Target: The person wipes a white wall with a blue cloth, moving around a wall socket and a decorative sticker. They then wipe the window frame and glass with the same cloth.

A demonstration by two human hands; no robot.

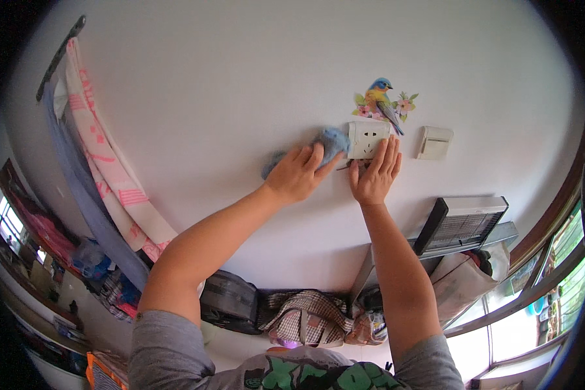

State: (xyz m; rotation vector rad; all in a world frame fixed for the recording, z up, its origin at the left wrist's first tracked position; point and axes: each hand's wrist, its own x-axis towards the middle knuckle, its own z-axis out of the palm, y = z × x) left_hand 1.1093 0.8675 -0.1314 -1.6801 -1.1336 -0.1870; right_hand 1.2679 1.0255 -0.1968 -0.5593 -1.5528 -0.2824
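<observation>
My left hand presses a fuzzy blue cloth against the white wall, just left of a white wall socket. The cloth's other end shows at the left, behind the fingers. With fingers stretched and nothing in it, my right hand lies flat over the socket's lower right corner. A bird-and-flower sticker is on the wall above the socket, and a white wall switch is to its right. Something dark, partly hidden by my right thumb, shows just under the socket.
Pink-and-white fabric hangs from a dark rack at left. A black-framed appliance with a grille stands at lower right, above a pale bag. Below are a black case and a checked bag. A window is at right.
</observation>
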